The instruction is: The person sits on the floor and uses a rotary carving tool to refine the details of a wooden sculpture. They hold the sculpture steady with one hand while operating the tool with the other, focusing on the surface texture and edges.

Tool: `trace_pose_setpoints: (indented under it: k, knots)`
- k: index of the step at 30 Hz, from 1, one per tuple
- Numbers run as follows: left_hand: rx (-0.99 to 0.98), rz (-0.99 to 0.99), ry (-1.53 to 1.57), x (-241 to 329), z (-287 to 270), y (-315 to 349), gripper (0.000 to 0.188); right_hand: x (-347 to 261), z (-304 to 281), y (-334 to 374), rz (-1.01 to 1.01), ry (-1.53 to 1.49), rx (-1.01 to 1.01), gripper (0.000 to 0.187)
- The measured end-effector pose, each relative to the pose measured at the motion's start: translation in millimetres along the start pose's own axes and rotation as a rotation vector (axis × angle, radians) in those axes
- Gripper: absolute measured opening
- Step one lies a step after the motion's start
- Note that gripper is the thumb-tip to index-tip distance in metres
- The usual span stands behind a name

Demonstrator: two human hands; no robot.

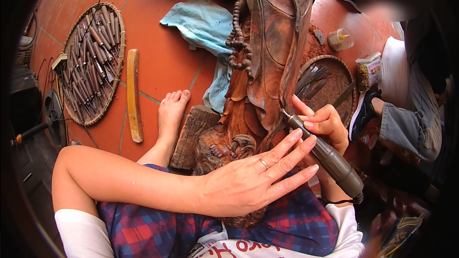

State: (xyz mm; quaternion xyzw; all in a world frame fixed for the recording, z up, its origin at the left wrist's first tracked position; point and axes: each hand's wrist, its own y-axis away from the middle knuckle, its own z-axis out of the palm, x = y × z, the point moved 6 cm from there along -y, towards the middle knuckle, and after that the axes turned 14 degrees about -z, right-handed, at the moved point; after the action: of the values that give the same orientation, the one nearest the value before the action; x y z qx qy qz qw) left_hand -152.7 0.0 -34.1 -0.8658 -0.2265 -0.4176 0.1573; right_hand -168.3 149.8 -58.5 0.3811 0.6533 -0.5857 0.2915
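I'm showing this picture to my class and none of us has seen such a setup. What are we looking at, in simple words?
There is no robot: a person uses two bare hands, filmed from a head-worn camera looking down. Its fisheye lens bends straight edges. The right hand holds a dark, thick-handled tool with a thin metal tip; the left hand reaches across it. Before them is a carved wooden figure. On the tiled floor are a round basket of wood-handled tools, a wooden bar and a light blue cloth.
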Motion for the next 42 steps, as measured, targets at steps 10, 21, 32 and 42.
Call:
trace_pose_setpoints:
  k: [10,21,32,42]
  knots:
    - [0.01,-0.013,-0.011,-4,-2,0,0.061,5,-1,-3,-0.008,0.069,0.011,0.024]
    - [-0.054,-0.015,0.028,-3,5,2,0.064,6,-3,10,0.0,-0.006,0.073,0.026]
    - [-0.039,-0.004,-0.005,2,5,5,0.062,2,-1,22,0.025,-0.061,0.107,0.025]
    - [-0.015,-0.004,0.011,0,-1,-1,0.062,6,-2,10,0.057,-0.066,0.077,0.021]
